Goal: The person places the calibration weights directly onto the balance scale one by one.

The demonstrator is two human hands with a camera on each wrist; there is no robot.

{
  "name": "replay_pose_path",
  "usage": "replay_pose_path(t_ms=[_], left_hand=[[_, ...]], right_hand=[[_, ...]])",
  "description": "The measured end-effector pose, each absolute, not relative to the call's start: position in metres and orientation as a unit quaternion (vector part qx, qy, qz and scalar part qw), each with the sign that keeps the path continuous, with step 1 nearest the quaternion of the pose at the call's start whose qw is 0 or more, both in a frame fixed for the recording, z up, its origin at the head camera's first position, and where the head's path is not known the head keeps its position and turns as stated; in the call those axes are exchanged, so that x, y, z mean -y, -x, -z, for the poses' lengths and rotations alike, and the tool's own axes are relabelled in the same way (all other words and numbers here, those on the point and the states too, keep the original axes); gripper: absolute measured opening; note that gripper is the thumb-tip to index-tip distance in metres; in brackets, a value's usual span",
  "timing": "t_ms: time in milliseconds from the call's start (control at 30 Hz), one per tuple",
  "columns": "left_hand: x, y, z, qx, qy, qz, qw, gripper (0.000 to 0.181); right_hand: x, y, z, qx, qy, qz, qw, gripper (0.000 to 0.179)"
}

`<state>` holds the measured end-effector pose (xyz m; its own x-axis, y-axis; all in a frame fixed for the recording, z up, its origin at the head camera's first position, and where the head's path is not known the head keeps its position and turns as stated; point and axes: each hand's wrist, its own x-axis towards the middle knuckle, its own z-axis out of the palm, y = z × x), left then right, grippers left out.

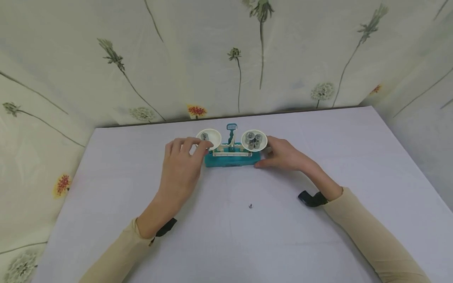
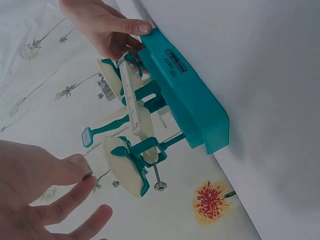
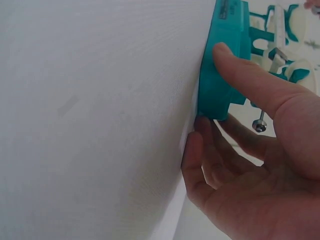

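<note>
A teal two-pan balance scale (image 1: 231,160) stands on the table. My left hand (image 1: 180,167) is over the left pan (image 1: 214,136), pinching a small metal weight (image 2: 88,173) between thumb and index finger. Another metal weight (image 1: 204,136) sits in that pan; the hand partly covers it. Several metal weights (image 1: 250,136) stand together in the right pan (image 1: 263,144). My right hand (image 1: 284,155) grips the right end of the scale's base, its thumb on the front face and the other fingers curled at the end, as the right wrist view shows.
A tiny metal piece (image 1: 250,206) lies alone on the white-covered table (image 1: 226,243), in front of the scale. Behind the table hangs a flower-patterned cloth (image 1: 198,59). Dark devices are on both wrists, the right one (image 1: 311,199) near the tabletop.
</note>
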<state>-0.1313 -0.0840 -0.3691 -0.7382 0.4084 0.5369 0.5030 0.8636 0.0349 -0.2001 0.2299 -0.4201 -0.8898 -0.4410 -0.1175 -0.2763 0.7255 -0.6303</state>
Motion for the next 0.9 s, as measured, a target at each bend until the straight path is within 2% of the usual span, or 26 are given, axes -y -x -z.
replay_pose_path(t_ms=[900], left_hand=[[0.075, 0.158, 0.37, 0.937, 0.218, 0.105, 0.252, 0.016]], right_hand=[[-0.23, 0.199, 0.42, -0.917, 0.196, 0.321, 0.129, 0.083]])
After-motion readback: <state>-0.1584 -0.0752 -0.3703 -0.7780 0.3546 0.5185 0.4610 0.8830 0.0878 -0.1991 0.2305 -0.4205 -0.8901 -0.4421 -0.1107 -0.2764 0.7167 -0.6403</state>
